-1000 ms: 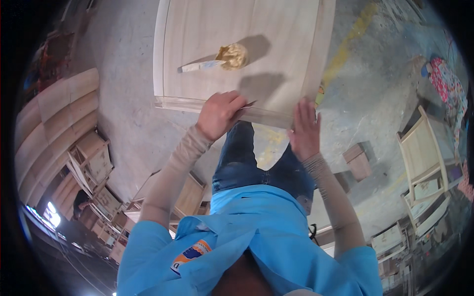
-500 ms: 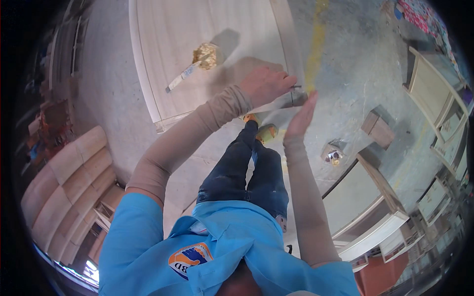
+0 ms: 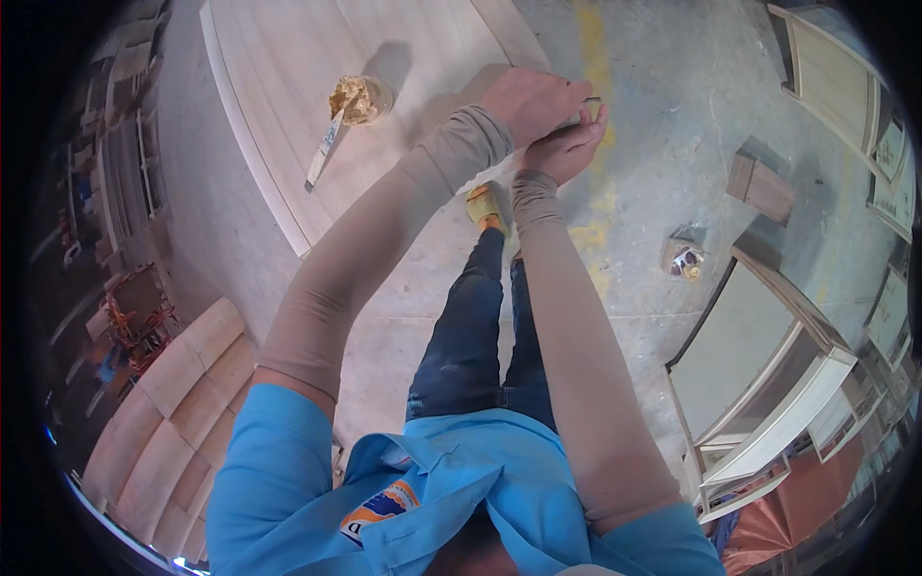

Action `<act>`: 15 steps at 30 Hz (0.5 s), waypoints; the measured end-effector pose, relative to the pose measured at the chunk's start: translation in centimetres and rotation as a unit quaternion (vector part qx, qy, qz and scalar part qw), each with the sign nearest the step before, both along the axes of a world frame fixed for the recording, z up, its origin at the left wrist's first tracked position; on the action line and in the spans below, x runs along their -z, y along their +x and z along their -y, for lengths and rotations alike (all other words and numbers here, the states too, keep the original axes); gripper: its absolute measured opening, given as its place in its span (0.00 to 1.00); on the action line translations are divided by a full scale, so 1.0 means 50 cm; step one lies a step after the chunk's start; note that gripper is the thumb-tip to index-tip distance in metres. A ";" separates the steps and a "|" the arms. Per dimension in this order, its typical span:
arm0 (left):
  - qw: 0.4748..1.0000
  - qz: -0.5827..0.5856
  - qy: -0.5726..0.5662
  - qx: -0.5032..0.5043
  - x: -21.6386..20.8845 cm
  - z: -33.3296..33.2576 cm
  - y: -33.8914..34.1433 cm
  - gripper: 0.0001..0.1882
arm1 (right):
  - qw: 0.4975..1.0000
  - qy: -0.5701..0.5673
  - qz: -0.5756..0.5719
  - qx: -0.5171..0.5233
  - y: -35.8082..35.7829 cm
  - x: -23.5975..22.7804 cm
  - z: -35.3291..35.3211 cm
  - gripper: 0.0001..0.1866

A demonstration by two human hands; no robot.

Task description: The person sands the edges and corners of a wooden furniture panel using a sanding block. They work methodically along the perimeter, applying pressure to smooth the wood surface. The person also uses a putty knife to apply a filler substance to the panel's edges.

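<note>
My left hand (image 3: pixel 534 104) is closed at the near right corner of a large pale wooden panel (image 3: pixel 279 58). A small dark tip sticks out past its fingers; the rest of what it grips is hidden. Close below it, my right hand (image 3: pixel 569 146) is cupped by the same corner, fingers slightly bent and pointing up, thumb out of sight. To the left on the panel, an open clear tub (image 3: pixel 386 99) holds tan paste (image 3: pixel 351 99). A putty knife (image 3: pixel 325 154) smeared with paste lies with one end at the tub.
Yellow lines mark the concrete floor (image 3: pixel 634 182). On the right are a wooden block (image 3: pixel 761 187), a small container (image 3: pixel 684 259) and an unfinished cabinet frame (image 3: pixel 744 317). Curved wooden panels (image 3: pixel 173 403) stand at the lower left. My foot (image 3: pixel 483 202) is beside the panel.
My right hand has moved up to my left hand, and its straight fingers have bent. My view has shifted, and one foot has stepped forward. The tub and putty knife stay on the panel.
</note>
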State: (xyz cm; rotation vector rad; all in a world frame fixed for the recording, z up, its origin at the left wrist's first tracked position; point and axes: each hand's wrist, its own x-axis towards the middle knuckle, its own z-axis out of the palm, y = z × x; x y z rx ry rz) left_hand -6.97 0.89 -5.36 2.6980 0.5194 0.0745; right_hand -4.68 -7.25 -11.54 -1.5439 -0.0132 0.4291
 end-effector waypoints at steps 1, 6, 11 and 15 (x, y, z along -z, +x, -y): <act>1.000 0.001 -0.008 0.003 -0.005 0.000 0.005 0.09 | 1.000 0.007 0.022 0.009 0.006 0.012 0.001 0.28; 0.999 -0.041 -0.009 0.000 0.009 -0.002 -0.014 0.12 | 0.997 -0.017 0.066 0.019 0.002 0.052 0.003 0.29; 0.999 -0.043 -0.007 0.019 -0.008 -0.002 -0.016 0.13 | 0.996 -0.047 0.076 0.021 -0.002 0.021 -0.002 0.30; 0.998 -0.059 0.010 0.023 -0.012 0.004 -0.003 0.13 | 0.987 -0.110 0.089 0.072 -0.002 0.021 -0.010 0.30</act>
